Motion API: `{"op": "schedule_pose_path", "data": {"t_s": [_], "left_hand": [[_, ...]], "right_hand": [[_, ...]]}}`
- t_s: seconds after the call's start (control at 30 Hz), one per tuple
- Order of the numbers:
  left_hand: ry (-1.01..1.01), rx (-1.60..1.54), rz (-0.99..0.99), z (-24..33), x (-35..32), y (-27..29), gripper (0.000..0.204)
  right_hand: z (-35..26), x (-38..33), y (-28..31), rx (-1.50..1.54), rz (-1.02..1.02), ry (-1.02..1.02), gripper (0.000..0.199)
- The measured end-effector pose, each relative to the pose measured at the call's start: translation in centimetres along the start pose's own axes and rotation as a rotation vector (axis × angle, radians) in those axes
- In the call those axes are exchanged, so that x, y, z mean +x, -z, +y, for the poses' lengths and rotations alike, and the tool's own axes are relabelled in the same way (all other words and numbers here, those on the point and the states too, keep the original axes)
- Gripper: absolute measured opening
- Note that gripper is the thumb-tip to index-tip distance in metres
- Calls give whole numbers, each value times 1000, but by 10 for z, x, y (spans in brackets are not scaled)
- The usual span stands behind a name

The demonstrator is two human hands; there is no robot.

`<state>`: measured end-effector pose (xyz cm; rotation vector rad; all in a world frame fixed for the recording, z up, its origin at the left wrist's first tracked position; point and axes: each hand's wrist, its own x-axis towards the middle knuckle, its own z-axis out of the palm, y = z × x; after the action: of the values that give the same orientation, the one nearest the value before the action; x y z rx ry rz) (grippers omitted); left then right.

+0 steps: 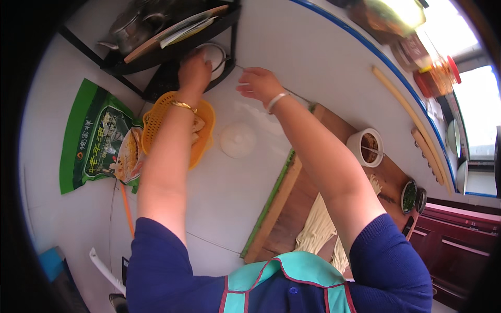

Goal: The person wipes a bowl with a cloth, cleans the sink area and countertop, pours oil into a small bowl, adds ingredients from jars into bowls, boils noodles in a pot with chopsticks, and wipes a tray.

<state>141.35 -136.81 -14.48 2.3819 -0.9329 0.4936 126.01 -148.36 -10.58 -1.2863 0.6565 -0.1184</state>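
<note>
My left hand [194, 70] reaches to the lower tier of a black corner shelf [172, 49] and closes on a white jar [215, 53] that stands there. Just right of the jar, my right hand [257, 83] hovers with its fingers curled and pointing left; whether it holds anything is unclear. A round white lid [237, 140] lies flat on the white counter [219, 198] below both hands. Under my left forearm sits an orange plastic colander [156, 120] with pale food pieces in it.
A green food bag [94, 138] lies at the left. At the right, a wooden cutting board [292, 208] carries pale strips [318, 229], a white jar of brown seasoning [367, 147] and a small dish of greens [409, 197]. A metal kettle [130, 28] tops the shelf; bottles [436, 75] stand far right.
</note>
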Motion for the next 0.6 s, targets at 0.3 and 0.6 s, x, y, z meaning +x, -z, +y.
{"op": "schedule_pose_path", "data": {"t_s": [0.3, 0.6], "left_hand": [[-22, 5, -216, -61, 33, -43, 35], [-15, -57, -8, -60, 20, -17, 29]], "right_hand": [[33, 108, -69, -128, 12, -116, 22], [27, 116, -82, -228, 107, -154, 24]]}}
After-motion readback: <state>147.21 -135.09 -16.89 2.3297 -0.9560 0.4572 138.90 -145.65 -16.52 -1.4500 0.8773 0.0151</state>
